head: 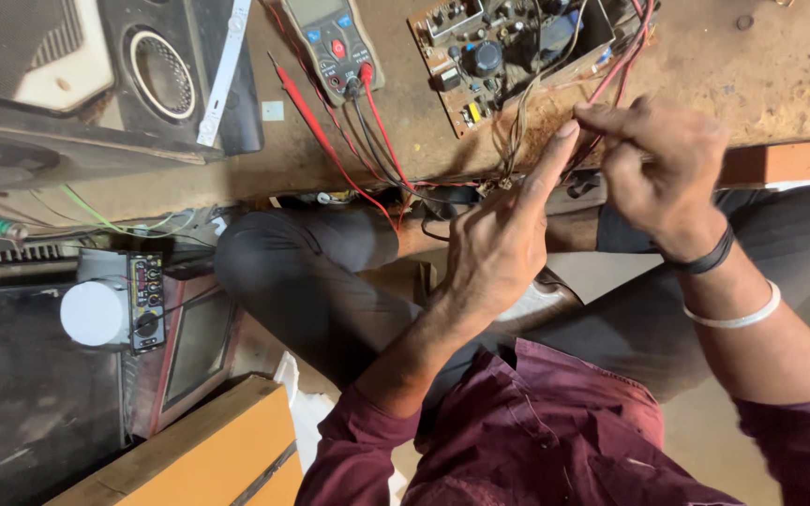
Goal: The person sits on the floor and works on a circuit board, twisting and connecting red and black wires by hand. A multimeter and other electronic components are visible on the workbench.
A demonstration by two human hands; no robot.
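a: where are the hands?

b: both at the upper middle of the frame, over the desk (780, 75) edge. the right hand (658, 164) pinches thin wires (522, 117) between thumb and fingers; the left hand (499, 239) is curled with its forefinger stretched up, its tip touching them.

a: where do the wires lead?

b: up to the circuit board (499, 52), top centre. a multimeter (335, 42) with red and black leads lies just left of it.

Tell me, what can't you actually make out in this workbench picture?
- Head view: what the right hand pinches; its own fingers hide it, and it is blurred.
- The circuit board and multimeter are cut off by the top edge.
- The thin wires under the left hand are too small to trace.
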